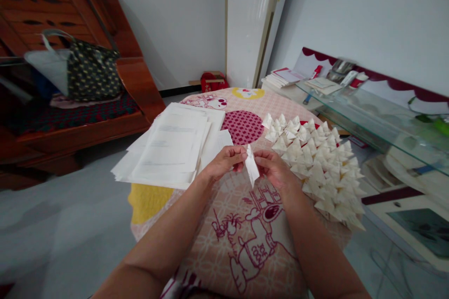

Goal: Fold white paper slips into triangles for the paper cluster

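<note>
Both of my hands meet over a cartoon-printed cloth point(245, 233) and pinch one narrow folded strip of white paper point(251, 167). My left hand point(224, 162) grips its left side with closed fingers. From the right, my right hand point(275, 168) holds the same strip. To the left of my hands lies a loose stack of white printed sheets point(171, 147). On the right, a heap of several small folded white paper triangles point(317, 163) covers the cloth.
A wooden bench point(80, 117) with a dotted dark handbag point(93, 72) stands at the left. A white standing air conditioner point(249, 23) is at the back. A glass-topped shelf point(368, 112) with books and cups runs along the right. Grey floor lies below left.
</note>
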Motion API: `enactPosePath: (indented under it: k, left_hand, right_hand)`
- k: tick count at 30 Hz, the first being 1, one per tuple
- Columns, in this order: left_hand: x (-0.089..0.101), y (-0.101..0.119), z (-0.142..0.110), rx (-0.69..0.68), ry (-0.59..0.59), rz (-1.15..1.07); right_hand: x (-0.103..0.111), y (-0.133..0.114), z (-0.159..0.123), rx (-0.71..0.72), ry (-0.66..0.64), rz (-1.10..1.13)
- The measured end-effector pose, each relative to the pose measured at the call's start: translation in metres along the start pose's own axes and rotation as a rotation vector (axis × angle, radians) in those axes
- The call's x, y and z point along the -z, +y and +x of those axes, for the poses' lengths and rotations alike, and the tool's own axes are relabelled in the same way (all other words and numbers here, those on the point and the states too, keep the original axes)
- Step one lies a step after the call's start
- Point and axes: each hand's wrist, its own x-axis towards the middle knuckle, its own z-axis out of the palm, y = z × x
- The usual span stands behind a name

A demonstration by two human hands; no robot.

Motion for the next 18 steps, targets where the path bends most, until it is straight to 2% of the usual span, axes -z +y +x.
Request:
enactPosePath:
  k: [6, 12, 18]
  left_hand:
    - [0.001, -0.001, 0.001, -0.016, -0.003, 0.007]
    - [0.002, -0.002, 0.0, 0.05, -0.015, -0.087]
    - [-0.003, 0.0, 0.001, 0.053, 0.021, -0.111]
  right_hand:
    - [-0.001, -0.005, -0.003, -0.04, -0.045, -0.013]
    - [0.0, -0.006, -0.004, -0.056, -0.058, 0.003]
    - [-0.003, -0.012, -0.007, -0.003, -0.103, -0.011]
